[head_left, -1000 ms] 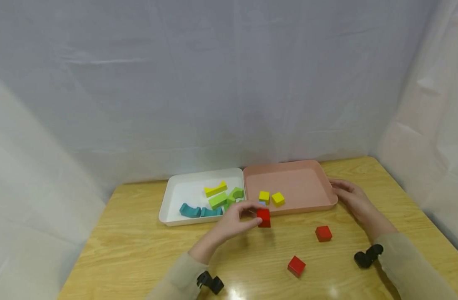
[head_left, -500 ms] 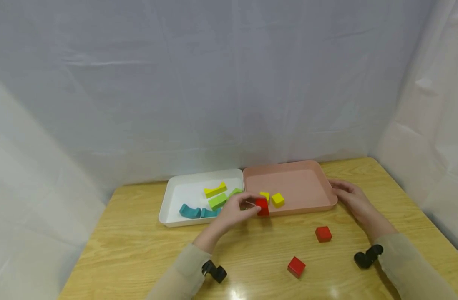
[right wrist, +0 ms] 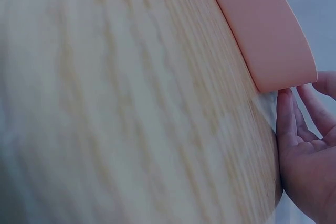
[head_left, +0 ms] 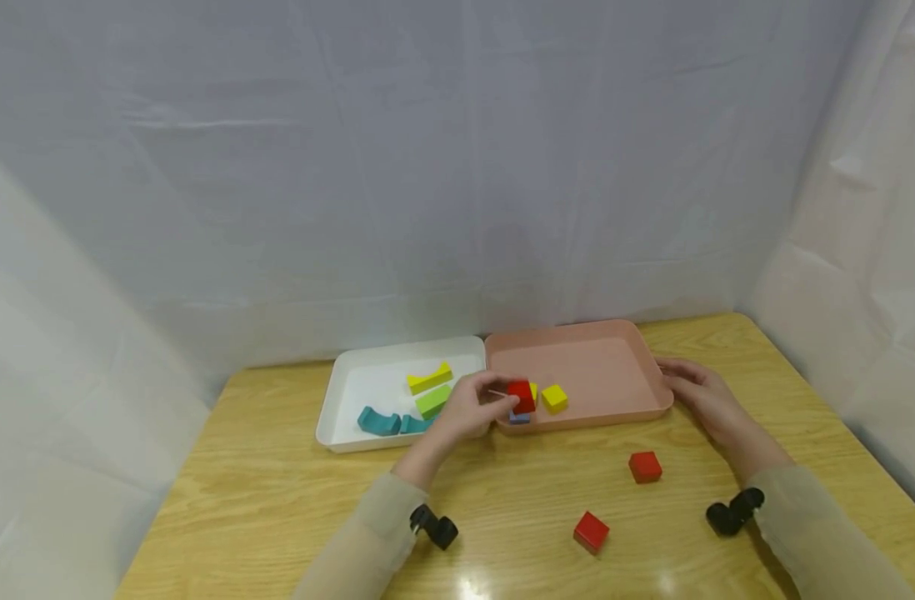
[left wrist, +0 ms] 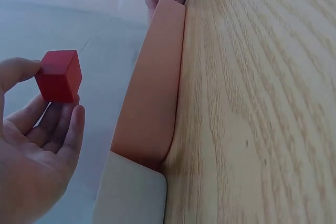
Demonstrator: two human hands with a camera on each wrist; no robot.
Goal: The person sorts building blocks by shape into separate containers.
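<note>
From the head view, the left hand (head_left: 468, 408) pinches a red cube (head_left: 521, 397) over the near left corner of the pink tray (head_left: 615, 337), by two yellow cubes (head_left: 554, 397); the right hand (head_left: 701, 396) rests with relaxed fingers at the tray's right edge. Two more red cubes (head_left: 645, 467) lie on the table (head_left: 277, 500) (the white tray (head_left: 352, 375) holds curved blocks). In the left wrist view, fingertips (left wrist: 76, 116) grip the cube beside the pink wall. In the right wrist view, straight fingers (right wrist: 286, 111) touch the tray's corner.

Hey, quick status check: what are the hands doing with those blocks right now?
Left hand pinches red cube above pink tray. Right hand rests open against the tray's right edge. Nothing blocking.
</note>
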